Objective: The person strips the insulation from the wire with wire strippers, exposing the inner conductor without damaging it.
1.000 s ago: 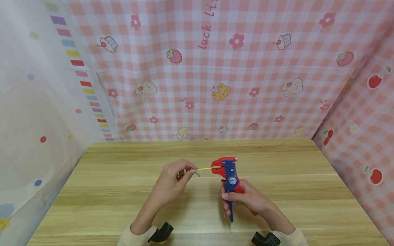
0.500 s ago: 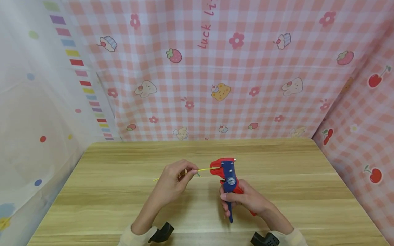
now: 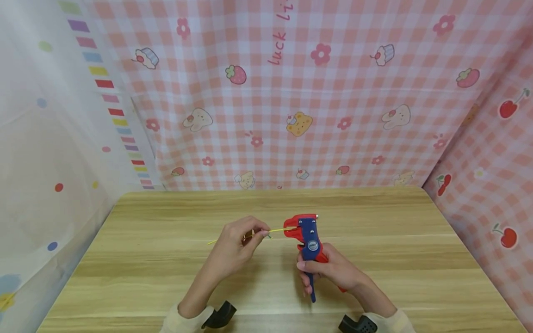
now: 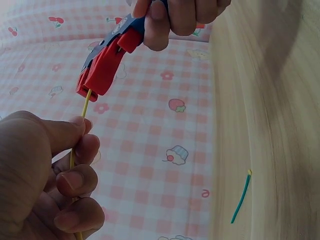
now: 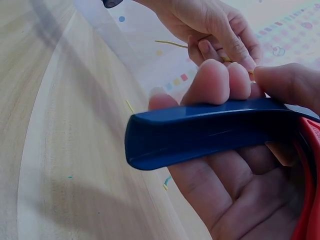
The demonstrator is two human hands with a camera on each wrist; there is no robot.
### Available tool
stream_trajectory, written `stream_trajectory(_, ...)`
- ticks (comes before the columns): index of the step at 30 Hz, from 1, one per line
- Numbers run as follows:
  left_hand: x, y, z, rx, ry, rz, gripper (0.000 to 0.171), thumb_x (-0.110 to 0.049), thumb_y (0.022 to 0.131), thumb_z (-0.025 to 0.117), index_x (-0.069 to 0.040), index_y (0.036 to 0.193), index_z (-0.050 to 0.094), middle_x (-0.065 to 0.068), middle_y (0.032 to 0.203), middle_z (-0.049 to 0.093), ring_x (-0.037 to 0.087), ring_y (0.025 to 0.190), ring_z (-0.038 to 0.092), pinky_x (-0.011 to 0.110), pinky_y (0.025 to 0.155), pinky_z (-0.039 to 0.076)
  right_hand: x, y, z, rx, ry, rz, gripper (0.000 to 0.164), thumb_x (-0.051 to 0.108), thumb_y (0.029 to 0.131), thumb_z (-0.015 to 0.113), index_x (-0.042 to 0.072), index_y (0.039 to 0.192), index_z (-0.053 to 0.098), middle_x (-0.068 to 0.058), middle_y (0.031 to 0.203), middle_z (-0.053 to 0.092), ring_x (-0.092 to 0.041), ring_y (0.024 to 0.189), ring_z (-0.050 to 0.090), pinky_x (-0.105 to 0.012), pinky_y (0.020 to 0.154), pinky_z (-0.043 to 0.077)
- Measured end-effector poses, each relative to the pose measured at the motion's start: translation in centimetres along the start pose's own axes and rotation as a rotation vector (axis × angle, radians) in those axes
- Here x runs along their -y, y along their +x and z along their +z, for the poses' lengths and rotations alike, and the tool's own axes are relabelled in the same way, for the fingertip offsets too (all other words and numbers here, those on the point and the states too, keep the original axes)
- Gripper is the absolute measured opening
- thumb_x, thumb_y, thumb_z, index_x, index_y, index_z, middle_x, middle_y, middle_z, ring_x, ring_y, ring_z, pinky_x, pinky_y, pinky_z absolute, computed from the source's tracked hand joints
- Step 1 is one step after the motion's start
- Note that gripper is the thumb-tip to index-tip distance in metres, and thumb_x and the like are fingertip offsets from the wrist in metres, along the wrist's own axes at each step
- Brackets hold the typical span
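My left hand [image 3: 241, 243] pinches a thin yellow wire [image 4: 85, 102] between thumb and forefinger; its tail runs back under the curled fingers and sticks out to the left. The wire's front end sits between the red jaws of a wire stripper [image 3: 309, 236], which has a blue body and a round label. My right hand [image 3: 333, 268] grips the stripper by its handles, with the thumb across the blue handle [image 5: 200, 132]. Handles stand slightly apart in the head view. The wire's tip is hidden inside the tool.
On the wooden table [image 3: 145, 259] lies a short green wire piece [image 4: 241, 197] with a yellow end. A yellow wire bit [image 5: 130, 106] and a tiny green scrap [image 5: 70, 177] also show there. Patterned cloth [image 3: 300, 92] hangs behind and at both sides.
The wire stripper has shifted slightly left, and the left hand a little right, narrowing the gap between them. Less of the green wire piece shows beside the left fingertips.
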State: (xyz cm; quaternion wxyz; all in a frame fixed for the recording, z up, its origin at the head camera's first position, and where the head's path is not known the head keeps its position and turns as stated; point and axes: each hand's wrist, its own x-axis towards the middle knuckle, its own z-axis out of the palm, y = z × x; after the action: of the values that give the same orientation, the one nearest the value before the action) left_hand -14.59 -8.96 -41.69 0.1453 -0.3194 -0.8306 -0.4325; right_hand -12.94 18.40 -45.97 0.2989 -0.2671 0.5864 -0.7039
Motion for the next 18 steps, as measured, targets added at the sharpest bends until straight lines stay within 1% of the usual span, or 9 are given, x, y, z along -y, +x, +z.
stream_trajectory(2, -0.03, 0.0, 0.0, 0.001, 0.002, 0.002, 0.006, -0.01, 0.098, 0.069, -0.014, 0.1, 0.073, -0.006, 0.082, 0.067, 0.0, 0.062, 0.046, 0.017, 0.052, 0.041, 0.05, 0.04, 0.09, -0.02, -0.008, 0.027, 0.018, 0.009, 0.104, 0.055, -0.009, 0.101, 0.053, -0.001, 0.075, 0.065, -0.015, 0.064, 0.069, -0.04, 0.064, 0.062)
stream_trajectory(5, -0.05, -0.01, 0.02, 0.004, 0.0, 0.002, 0.006, -0.01, 0.098, 0.068, -0.014, 0.1, 0.073, -0.006, 0.082, 0.067, 0.0, 0.062, 0.045, 0.017, 0.052, 0.041, 0.06, 0.1, 0.2, -0.032, -0.029, 0.037, 0.019, 0.012, 0.105, 0.056, -0.006, 0.101, 0.056, 0.001, 0.073, 0.065, -0.014, 0.062, 0.068, -0.033, 0.061, 0.061)
stream_trajectory(7, -0.09, -0.01, 0.01, 0.005, -0.002, 0.001, 0.006, -0.01, 0.099, 0.068, -0.014, 0.1, 0.073, -0.006, 0.082, 0.067, 0.0, 0.061, 0.045, 0.018, 0.052, 0.041, 0.05, 0.11, 0.24, -0.034, -0.042, 0.028, 0.017, 0.013, 0.106, 0.055, -0.004, 0.1, 0.058, 0.002, 0.072, 0.064, -0.014, 0.061, 0.068, -0.031, 0.061, 0.06)
stream_trajectory(10, -0.15, 0.02, 0.0, 0.005, -0.003, 0.002, 0.006, -0.011, 0.099, 0.068, -0.014, 0.1, 0.073, -0.006, 0.082, 0.067, -0.001, 0.062, 0.045, 0.018, 0.052, 0.041, 0.02, 0.11, 0.31, -0.044, -0.057, 0.023, 0.019, 0.014, 0.106, 0.055, -0.002, 0.098, 0.058, 0.003, 0.069, 0.063, -0.013, 0.058, 0.066, -0.032, 0.06, 0.06)
stream_trajectory(16, -0.22, 0.05, 0.05, 0.003, -0.006, 0.004, 0.007, -0.01, 0.099, 0.068, -0.015, 0.1, 0.073, -0.007, 0.082, 0.067, -0.001, 0.062, 0.046, 0.018, 0.052, 0.042, -0.12, 0.12, 0.58, -0.095, -0.084, 0.031, 0.033, 0.016, 0.106, 0.056, -0.012, 0.09, 0.051, 0.002, 0.064, 0.059, -0.013, 0.052, 0.062, -0.042, 0.056, 0.059)
stream_trajectory(18, -0.15, 0.03, 0.11, 0.004, -0.009, 0.001, 0.007, -0.011, 0.099, 0.068, -0.015, 0.1, 0.073, -0.007, 0.082, 0.067, -0.001, 0.062, 0.046, 0.018, 0.053, 0.042, -0.17, 0.14, 0.77, -0.116, -0.08, 0.044, 0.031, 0.017, 0.106, 0.057, -0.007, 0.088, 0.051, 0.002, 0.063, 0.058, -0.014, 0.052, 0.06, -0.042, 0.055, 0.059)
